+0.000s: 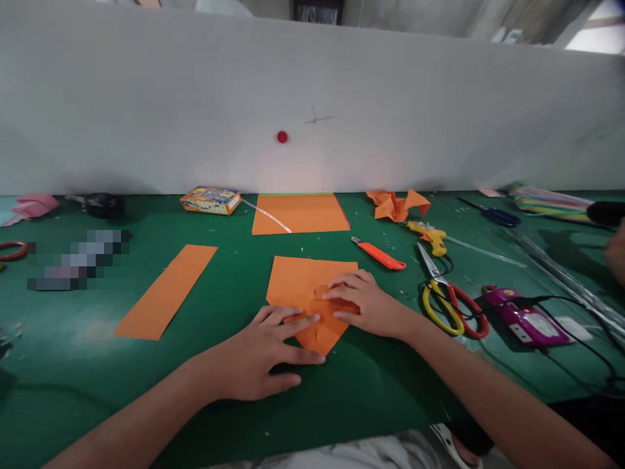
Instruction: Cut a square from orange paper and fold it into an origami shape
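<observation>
Head view: While the left hand (263, 355) and right hand (368, 303) bear on it, the folded sheet (288, 277) lies flat on the bench (234, 280), its near end narrowing to a point.
Left hand: open, fingers spread, tips on the near part of the sheet; nothing gripped.
Right hand: partly open, fingers bent over the small central flaps, thumb apart from them; no grip visible.
Sheet, risk: the sheet could slip or turn if the left hand presses too lightly, setting a crease askew.
Flaps, risk: uneven pressure from the right fingertips could shift, wrinkle or tear the layered paper.
Cutter, risk: the cutter (381, 255) lies just beyond the right hand; a careless reach might nick skin, though whether its blade is out cannot be told.
Cord, risk: the black cord (525, 301) crosses the scissors (430, 262); lifting them could drag it and the purple device (530, 317).
Hands, count: two at the sheet.
Orange paper, count: one folded sheet, one strip (166, 293), one crumpled piece (393, 205) and one stack (303, 216), its layers too fine to number.
Tools, count: one cutter, one yellow-and-red pair of scissors, one glue gun (432, 238).
Other items, count: one box (211, 201), one purple device, one pink paper piece (35, 206) at far left.
</observation>
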Action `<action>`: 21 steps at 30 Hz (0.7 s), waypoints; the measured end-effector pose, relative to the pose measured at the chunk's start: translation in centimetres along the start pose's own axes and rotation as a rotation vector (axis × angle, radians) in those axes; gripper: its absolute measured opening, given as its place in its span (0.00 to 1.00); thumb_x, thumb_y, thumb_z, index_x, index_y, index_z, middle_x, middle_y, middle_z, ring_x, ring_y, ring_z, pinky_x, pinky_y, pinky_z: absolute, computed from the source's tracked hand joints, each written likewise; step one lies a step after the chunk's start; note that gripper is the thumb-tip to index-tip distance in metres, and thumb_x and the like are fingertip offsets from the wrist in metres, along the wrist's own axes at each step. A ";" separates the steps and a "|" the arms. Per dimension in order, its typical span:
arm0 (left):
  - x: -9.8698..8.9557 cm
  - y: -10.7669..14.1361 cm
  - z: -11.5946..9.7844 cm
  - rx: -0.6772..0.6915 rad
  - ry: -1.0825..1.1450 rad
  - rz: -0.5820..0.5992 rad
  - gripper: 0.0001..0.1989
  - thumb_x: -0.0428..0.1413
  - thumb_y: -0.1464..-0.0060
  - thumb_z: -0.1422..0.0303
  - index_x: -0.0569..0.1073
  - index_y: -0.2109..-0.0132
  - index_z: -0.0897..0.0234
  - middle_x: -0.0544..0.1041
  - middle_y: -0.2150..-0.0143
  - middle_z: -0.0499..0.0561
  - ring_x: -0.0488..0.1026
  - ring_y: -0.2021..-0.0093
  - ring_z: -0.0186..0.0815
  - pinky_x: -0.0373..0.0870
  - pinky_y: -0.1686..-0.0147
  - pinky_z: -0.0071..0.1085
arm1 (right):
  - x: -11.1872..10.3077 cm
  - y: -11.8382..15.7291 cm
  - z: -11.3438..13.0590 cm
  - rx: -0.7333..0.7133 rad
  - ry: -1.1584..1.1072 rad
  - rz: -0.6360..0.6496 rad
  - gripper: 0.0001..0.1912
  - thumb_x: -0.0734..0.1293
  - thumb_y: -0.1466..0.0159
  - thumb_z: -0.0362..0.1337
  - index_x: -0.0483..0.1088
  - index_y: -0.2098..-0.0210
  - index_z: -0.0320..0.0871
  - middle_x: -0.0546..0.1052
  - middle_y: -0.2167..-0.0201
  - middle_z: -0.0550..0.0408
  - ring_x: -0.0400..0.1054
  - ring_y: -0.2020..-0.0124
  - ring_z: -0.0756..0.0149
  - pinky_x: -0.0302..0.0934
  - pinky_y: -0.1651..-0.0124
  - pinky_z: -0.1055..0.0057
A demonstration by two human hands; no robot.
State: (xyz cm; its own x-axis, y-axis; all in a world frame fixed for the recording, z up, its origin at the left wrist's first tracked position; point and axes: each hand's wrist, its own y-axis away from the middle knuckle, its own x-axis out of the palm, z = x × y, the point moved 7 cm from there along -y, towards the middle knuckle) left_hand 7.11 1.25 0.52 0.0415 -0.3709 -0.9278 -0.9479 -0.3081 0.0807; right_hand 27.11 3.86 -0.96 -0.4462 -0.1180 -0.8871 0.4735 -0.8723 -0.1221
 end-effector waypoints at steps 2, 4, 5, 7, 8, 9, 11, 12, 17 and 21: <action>-0.1 0.0 0.0 0.003 0.003 -0.012 0.25 0.60 0.37 0.62 0.69 0.35 0.34 0.55 0.24 0.46 0.57 0.29 0.61 0.58 0.37 0.61 | -0.2 0.2 0.3 -0.034 -0.019 -0.002 0.19 0.69 0.32 0.42 0.74 0.42 0.52 0.72 0.42 0.49 0.58 0.39 0.50 0.52 0.34 0.49; 0.0 0.1 0.1 0.007 0.005 -0.022 0.25 0.60 0.37 0.62 0.70 0.36 0.34 0.55 0.24 0.45 0.57 0.30 0.61 0.58 0.38 0.60 | -0.4 0.4 0.9 -0.089 -0.057 0.005 0.16 0.69 0.32 0.42 0.77 0.45 0.52 0.73 0.42 0.49 0.58 0.38 0.51 0.52 0.34 0.50; 0.0 0.2 0.1 0.011 0.005 -0.024 0.24 0.61 0.37 0.61 0.71 0.36 0.35 0.55 0.24 0.45 0.57 0.30 0.61 0.59 0.38 0.60 | -0.5 0.5 1.2 -0.127 -0.077 0.018 0.13 0.69 0.31 0.42 0.79 0.48 0.52 0.73 0.42 0.49 0.57 0.38 0.51 0.51 0.34 0.50; 0.1 0.2 0.2 0.020 0.005 -0.031 0.22 0.61 0.37 0.60 0.72 0.37 0.35 0.56 0.24 0.46 0.58 0.30 0.60 0.58 0.38 0.60 | -0.5 0.8 2.0 -0.223 -0.112 0.068 0.11 0.68 0.31 0.40 0.82 0.54 0.53 0.73 0.41 0.50 0.57 0.37 0.51 0.50 0.34 0.49; 0.1 0.2 0.3 0.025 0.005 -0.034 0.22 0.61 0.37 0.60 0.72 0.38 0.34 0.56 0.24 0.46 0.58 0.30 0.60 0.58 0.37 0.60 | -0.5 0.9 2.5 -0.270 -0.126 0.099 0.11 0.67 0.31 0.39 0.82 0.55 0.53 0.72 0.40 0.51 0.57 0.37 0.51 0.49 0.33 0.49; 0.1 0.1 0.3 0.028 0.005 -0.038 0.22 0.61 0.37 0.59 0.72 0.38 0.34 0.57 0.24 0.46 0.58 0.30 0.59 0.58 0.37 0.59 | -0.4 1.1 2.8 -0.309 -0.140 0.132 0.12 0.67 0.32 0.38 0.83 0.55 0.54 0.71 0.38 0.52 0.57 0.37 0.50 0.49 0.33 0.48; 0.1 0.0 0.4 0.026 0.006 -0.043 0.21 0.61 0.37 0.59 0.73 0.38 0.34 0.57 0.25 0.46 0.58 0.30 0.58 0.58 0.37 0.59 | -0.2 1.2 3.2 -0.344 -0.159 0.187 0.14 0.67 0.33 0.38 0.82 0.52 0.56 0.68 0.35 0.53 0.55 0.36 0.50 0.47 0.32 0.46; 0.1 0.0 0.4 0.022 0.006 -0.044 0.21 0.61 0.37 0.59 0.73 0.38 0.34 0.58 0.25 0.46 0.59 0.30 0.58 0.58 0.37 0.59 | -0.1 1.3 3.2 -0.344 -0.162 0.206 0.14 0.67 0.33 0.39 0.82 0.52 0.57 0.67 0.34 0.54 0.55 0.35 0.49 0.47 0.32 0.45; 0.2 -0.2 0.5 0.001 0.006 -0.013 0.21 0.61 0.37 0.59 0.73 0.38 0.33 0.56 0.24 0.45 0.57 0.30 0.59 0.58 0.38 0.60 | -0.1 1.3 2.9 -0.288 -0.112 0.253 0.13 0.67 0.31 0.46 0.83 0.52 0.59 0.64 0.30 0.56 0.51 0.33 0.44 0.43 0.32 0.40; 0.1 -0.1 0.5 0.001 0.033 -0.029 0.21 0.61 0.37 0.59 0.72 0.39 0.32 0.57 0.24 0.44 0.57 0.29 0.59 0.57 0.37 0.59 | -1.3 1.6 0.9 -0.157 -0.043 0.269 0.13 0.65 0.29 0.49 0.83 0.56 0.62 0.63 0.29 0.64 0.47 0.31 0.42 0.41 0.32 0.36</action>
State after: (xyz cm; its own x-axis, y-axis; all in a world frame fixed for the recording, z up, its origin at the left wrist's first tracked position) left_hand 7.05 1.72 0.22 0.0795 -0.3909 -0.9170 -0.9465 -0.3183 0.0536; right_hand 27.80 2.19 0.40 -0.3194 -0.3579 -0.8774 0.6887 -0.7237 0.0445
